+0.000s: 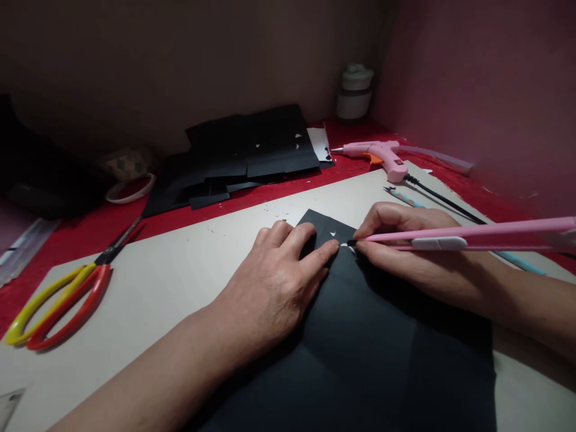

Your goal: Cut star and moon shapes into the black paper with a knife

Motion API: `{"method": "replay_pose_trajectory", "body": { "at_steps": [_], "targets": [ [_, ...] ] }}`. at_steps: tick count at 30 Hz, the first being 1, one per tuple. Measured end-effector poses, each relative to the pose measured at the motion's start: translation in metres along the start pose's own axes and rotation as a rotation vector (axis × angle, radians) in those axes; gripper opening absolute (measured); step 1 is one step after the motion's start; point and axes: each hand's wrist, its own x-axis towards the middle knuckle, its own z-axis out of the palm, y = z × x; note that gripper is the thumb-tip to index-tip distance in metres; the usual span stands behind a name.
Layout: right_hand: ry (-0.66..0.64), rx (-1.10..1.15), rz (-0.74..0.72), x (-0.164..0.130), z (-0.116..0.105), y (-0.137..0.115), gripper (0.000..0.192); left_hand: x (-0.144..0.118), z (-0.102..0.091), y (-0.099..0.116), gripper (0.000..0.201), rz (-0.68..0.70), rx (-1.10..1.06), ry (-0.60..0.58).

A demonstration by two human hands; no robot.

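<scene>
Scissors (63,300): red and yellow handles, at the board's left edge, well clear of us. Left hand (274,282): we lay it palm down on the black paper (360,348), fingers spread slightly and pressed flat, the forefinger tip just beside the blade. Right hand (405,240): we pinch the pink craft knife (450,240) between thumb and fingers, its tip on the paper near its far corner. Cardboard (171,270): bare around the sheet. Glue gun (382,157): near the board's far right edge.
</scene>
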Motion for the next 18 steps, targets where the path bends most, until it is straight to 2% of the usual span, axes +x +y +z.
{"method": "replay_pose_trajectory", "body": {
  "at_steps": [11, 18],
  "targets": [
    [-0.025, -0.021, 0.019, -0.002, -0.0017, -0.0036, 0.009, -0.001, 0.0044, -0.0011, 0.038, 0.003, 0.032, 0.04],
    [0.005, 0.147, 0.069, -0.0022, -0.0027, 0.0046, 0.006, -0.0015, 0.003, -0.0019, 0.031, -0.027, -0.03, 0.05]
  ]
}}
